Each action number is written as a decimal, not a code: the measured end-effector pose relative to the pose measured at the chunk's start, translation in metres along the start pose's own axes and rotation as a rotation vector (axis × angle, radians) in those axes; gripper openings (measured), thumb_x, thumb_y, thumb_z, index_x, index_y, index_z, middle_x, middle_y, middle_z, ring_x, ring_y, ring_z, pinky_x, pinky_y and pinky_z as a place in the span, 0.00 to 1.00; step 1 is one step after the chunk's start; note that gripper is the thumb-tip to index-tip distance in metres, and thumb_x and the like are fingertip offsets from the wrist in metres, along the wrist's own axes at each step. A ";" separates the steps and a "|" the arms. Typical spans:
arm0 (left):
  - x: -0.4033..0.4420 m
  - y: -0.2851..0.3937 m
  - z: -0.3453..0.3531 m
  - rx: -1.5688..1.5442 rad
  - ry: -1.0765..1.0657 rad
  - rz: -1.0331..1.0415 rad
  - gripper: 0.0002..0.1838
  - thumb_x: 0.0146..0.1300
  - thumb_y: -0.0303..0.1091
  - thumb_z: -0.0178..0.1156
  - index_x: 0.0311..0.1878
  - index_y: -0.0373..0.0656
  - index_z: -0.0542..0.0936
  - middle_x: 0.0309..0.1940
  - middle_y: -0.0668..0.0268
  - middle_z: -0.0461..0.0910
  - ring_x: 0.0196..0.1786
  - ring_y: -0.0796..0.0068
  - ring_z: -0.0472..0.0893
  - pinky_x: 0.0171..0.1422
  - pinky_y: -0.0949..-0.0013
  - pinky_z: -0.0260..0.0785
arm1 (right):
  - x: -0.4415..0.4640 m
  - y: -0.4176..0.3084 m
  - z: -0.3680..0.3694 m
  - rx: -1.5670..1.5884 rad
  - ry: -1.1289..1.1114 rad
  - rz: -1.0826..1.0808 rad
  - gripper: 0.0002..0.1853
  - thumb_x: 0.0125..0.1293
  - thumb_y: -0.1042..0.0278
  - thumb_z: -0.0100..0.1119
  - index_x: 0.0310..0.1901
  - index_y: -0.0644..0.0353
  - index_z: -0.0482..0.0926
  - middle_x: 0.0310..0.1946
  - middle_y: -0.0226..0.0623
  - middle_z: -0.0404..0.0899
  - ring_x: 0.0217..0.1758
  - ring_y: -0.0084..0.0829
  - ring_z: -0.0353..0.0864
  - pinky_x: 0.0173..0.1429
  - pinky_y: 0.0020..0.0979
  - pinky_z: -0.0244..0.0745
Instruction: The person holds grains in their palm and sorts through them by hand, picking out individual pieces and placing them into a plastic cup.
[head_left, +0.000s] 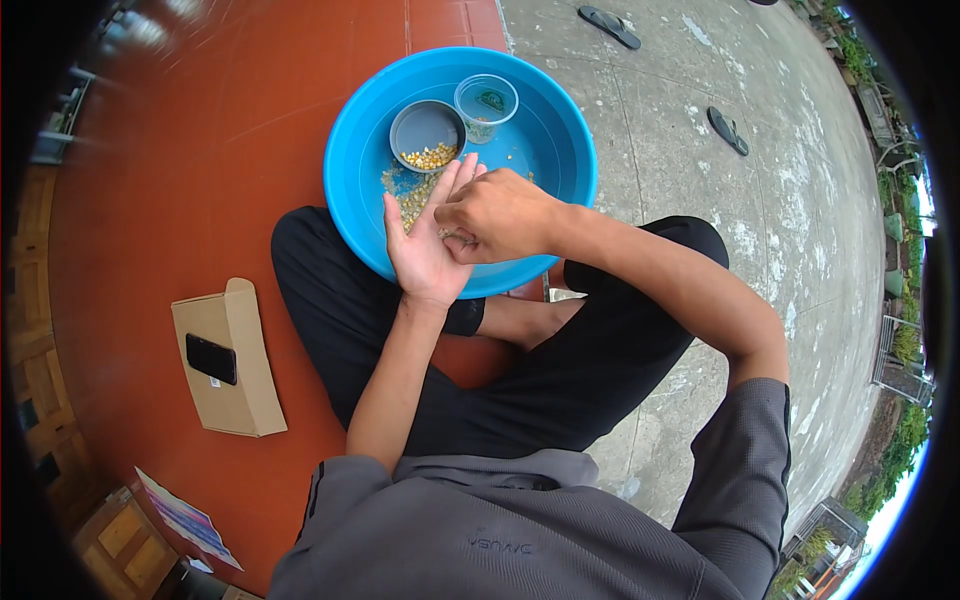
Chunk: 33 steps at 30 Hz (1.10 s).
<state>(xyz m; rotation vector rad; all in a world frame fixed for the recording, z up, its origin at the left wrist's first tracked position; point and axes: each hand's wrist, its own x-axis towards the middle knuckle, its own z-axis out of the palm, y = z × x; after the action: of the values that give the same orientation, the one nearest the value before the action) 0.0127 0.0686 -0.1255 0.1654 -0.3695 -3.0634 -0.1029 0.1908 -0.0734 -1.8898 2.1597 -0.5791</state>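
Grey shirt (500,535) is nearest; ahead, above a blue basin (555,130), the left hand (425,262) lies flat, palm up, with the right hand (502,212) together with it, fingers curled over that palm; whether they pinch anything, I cannot tell. Yellow kernels (430,157) lie in a grey bowl (425,122) inside the basin, beside a clear cup (487,95).

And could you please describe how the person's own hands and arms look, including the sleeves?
The left hand and right hand are bare; no glove, ring or watch shows. Short dark grey sleeves of textured fabric, with narrow black trim, end near the elbows.
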 end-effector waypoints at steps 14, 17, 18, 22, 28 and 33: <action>0.000 -0.001 -0.001 0.033 -0.006 0.001 0.60 0.84 0.80 0.32 0.95 0.31 0.47 0.97 0.49 0.46 0.97 0.50 0.50 1.00 0.47 0.42 | 0.003 -0.005 -0.013 0.123 -0.081 0.159 0.10 0.58 0.60 0.68 0.28 0.57 0.88 0.24 0.44 0.86 0.30 0.52 0.88 0.37 0.54 0.82; -0.001 -0.001 0.005 0.066 0.005 0.003 0.60 0.84 0.80 0.32 0.94 0.32 0.49 0.97 0.49 0.46 0.97 0.50 0.51 0.99 0.47 0.42 | 0.007 -0.007 -0.010 0.075 -0.056 0.173 0.11 0.57 0.59 0.69 0.25 0.58 0.88 0.22 0.44 0.85 0.28 0.52 0.86 0.35 0.53 0.80; -0.001 -0.001 0.004 0.053 0.009 0.001 0.59 0.84 0.80 0.32 0.94 0.31 0.50 0.97 0.49 0.47 0.97 0.50 0.51 0.99 0.47 0.42 | 0.008 -0.007 -0.011 0.075 -0.068 0.191 0.12 0.58 0.58 0.70 0.24 0.57 0.86 0.21 0.43 0.84 0.27 0.51 0.86 0.34 0.53 0.79; 0.000 -0.001 0.002 0.018 0.010 0.006 0.59 0.84 0.79 0.34 0.94 0.31 0.52 0.97 0.49 0.48 0.97 0.51 0.51 0.99 0.47 0.43 | 0.012 -0.005 -0.013 0.052 -0.087 0.237 0.14 0.58 0.57 0.72 0.23 0.56 0.82 0.20 0.41 0.82 0.26 0.51 0.85 0.32 0.52 0.77; 0.000 -0.001 0.003 -0.001 0.005 0.001 0.60 0.84 0.80 0.35 0.94 0.31 0.51 0.97 0.52 0.50 0.96 0.54 0.54 0.98 0.48 0.46 | 0.008 0.005 -0.012 0.019 -0.044 0.241 0.13 0.58 0.60 0.71 0.22 0.55 0.80 0.20 0.39 0.82 0.27 0.50 0.85 0.34 0.51 0.76; 0.000 0.000 0.004 0.049 -0.005 0.004 0.61 0.83 0.81 0.34 0.95 0.32 0.48 0.97 0.53 0.50 0.96 0.56 0.53 0.98 0.49 0.48 | 0.004 0.004 -0.018 0.113 -0.090 0.212 0.15 0.59 0.61 0.71 0.21 0.55 0.78 0.19 0.38 0.81 0.27 0.49 0.84 0.34 0.50 0.75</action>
<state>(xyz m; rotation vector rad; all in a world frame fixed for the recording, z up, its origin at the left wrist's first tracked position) 0.0124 0.0693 -0.1215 0.1594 -0.4448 -3.0529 -0.1145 0.1904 -0.0584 -1.5743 2.1840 -0.5503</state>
